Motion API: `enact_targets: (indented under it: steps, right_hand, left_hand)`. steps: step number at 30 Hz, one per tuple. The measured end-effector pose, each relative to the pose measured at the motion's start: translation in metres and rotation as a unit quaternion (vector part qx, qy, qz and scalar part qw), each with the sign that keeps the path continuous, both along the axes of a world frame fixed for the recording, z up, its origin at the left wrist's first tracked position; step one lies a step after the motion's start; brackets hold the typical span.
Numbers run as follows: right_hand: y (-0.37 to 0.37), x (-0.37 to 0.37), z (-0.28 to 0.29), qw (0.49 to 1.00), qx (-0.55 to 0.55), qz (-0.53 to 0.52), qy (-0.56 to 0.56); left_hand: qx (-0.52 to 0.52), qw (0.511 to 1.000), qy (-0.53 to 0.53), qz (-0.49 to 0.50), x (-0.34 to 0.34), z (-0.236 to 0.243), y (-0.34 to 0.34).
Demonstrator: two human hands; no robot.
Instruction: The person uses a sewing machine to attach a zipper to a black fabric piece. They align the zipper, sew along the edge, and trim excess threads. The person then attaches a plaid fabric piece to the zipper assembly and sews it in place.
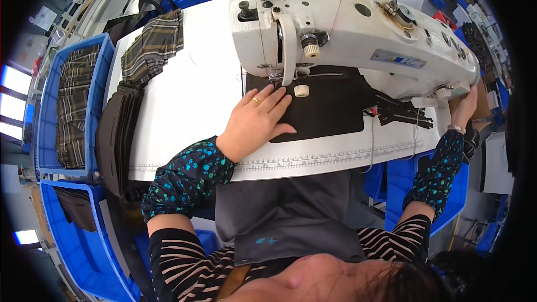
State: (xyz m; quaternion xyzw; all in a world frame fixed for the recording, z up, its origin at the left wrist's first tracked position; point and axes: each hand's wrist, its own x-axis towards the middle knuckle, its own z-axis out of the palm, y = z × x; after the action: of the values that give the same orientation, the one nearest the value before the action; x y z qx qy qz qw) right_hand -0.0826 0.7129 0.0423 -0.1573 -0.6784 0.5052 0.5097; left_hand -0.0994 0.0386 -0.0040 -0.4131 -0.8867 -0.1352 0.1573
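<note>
My left hand [251, 120] lies flat on a dark brown fabric piece [330, 114], fingers stretched out and slightly apart. Its fingertips are close to the presser foot and needle area of a white sewing machine [335, 28]. The fabric spreads under the machine head and over the white table. At the machine's right end, my right hand [464, 109] grips the handwheel [476, 72]; its fingertips are partly hidden. Several dark zippers [400, 111] lie by the fabric's right edge, with loose pale cords near them.
A stack of dark fabric pieces [116, 137] hangs over the table's left edge beside plaid pieces [154, 45]. A blue bin [104, 72] of plaid cloth stands left, another blue bin [92, 246] below it. A measuring tape [279, 163] runs along the front edge. More blue bins [450, 196] sit lower right.
</note>
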Motion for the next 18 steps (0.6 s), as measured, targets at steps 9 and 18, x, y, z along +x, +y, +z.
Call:
enact_targets:
  steps: [9, 18]
  right_hand:
    - [0.081, -0.048, 0.083, 0.954, 0.15, 0.045, -0.256]
    - [0.059, -0.055, 0.059, 0.943, 0.213, -0.08, -0.244]
  left_hand:
    - [-0.039, 0.992, -0.114, 0.022, 0.064, 0.01, -0.025]
    - [0.022, 0.988, -0.144, 0.057, 0.137, 0.0, -0.049]
